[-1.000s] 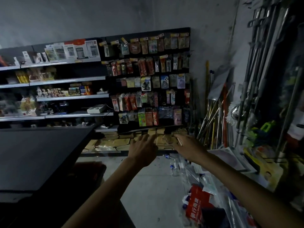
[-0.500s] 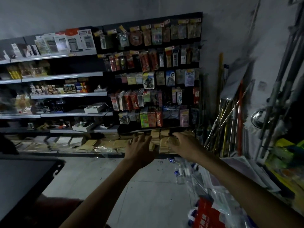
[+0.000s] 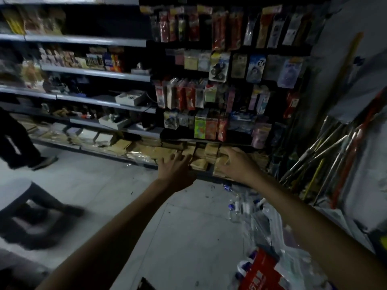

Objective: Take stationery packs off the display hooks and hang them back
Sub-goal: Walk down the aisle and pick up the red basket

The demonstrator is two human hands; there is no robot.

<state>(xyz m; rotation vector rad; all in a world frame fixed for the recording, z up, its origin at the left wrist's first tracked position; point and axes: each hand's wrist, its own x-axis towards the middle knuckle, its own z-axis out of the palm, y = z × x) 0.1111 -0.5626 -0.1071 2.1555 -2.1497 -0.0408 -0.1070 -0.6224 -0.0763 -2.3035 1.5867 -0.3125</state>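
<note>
Several rows of stationery packs (image 3: 219,65) hang from hooks on a dark display panel (image 3: 240,49) ahead. The lowest row holds a green pack (image 3: 200,126) and red packs (image 3: 211,127). Both my arms reach forward below that row. My left hand (image 3: 174,169) has its fingers spread and holds nothing. My right hand (image 3: 236,162) is beside it to the right with relaxed fingers, also holding nothing. Neither hand touches a pack; the view is dim and blurred.
Brown envelope stacks (image 3: 165,151) line the bottom shelf behind my hands. Grey shelves (image 3: 94,72) with boxed goods run left. Poles and broom handles (image 3: 326,147) lean at the right. Plastic bags and bottles (image 3: 261,222) lie on the floor. A person's leg (image 3: 18,143) and a stool (image 3: 31,212) stand at left.
The view has moved closer to the display and dipped down. Both hands stay stretched forward and empty. A person's leg and a stool have come into view at left.
</note>
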